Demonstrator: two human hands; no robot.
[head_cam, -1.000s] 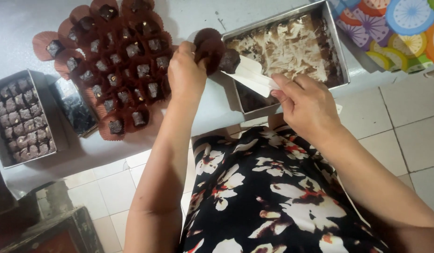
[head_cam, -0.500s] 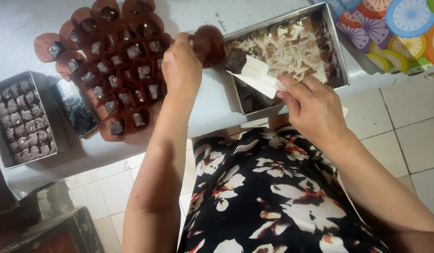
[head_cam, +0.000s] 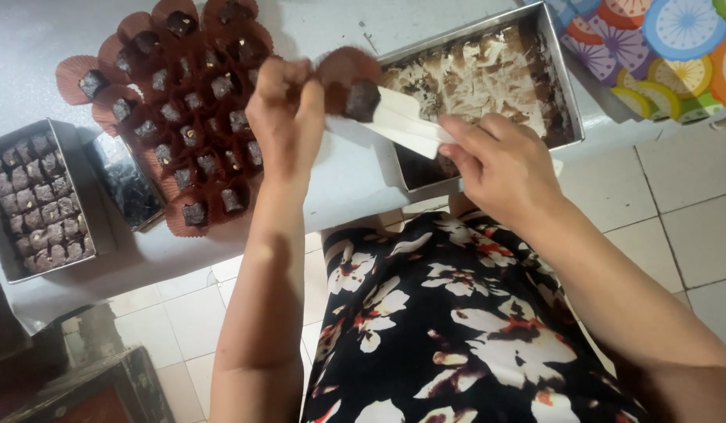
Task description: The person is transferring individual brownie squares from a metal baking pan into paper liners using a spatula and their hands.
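Your left hand [head_cam: 288,117] is closed around a brown paper cup [head_cam: 343,69], pinching its rim between thumb and fingers so that the open side faces right. Your right hand [head_cam: 500,168] grips the handle end of a white spatula [head_cam: 402,125], fingers curled over it and thumb beneath. The spatula's blade slants up and left, and a dark brownie cube [head_cam: 363,100] sits on its tip, right at the mouth of the cup; whether the cube already touches the paper is hard to tell.

Both hands meet above the table [head_cam: 332,188], just left of the metal tray [head_cam: 563,74]. The tray holds smeared brown and pale leftovers, with a dark patch at its near corner behind the spatula. Your right hand covers part of the tray's near rim.

To the left of your left hand lies a cluster of filled cups [head_cam: 183,110], each brown paper case carrying one cube, packed close and touching one another. Your left wrist hides the cluster's right edge. Further left, a dark shiny lid [head_cam: 128,184] leans beside a grey box [head_cam: 38,196] filled with rows of small cubes.

A colourful patterned cloth [head_cam: 660,47] lies at the far right, just beyond the tray. Below the table edge are pale floor tiles [head_cam: 684,211] and your floral dress [head_cam: 449,329].
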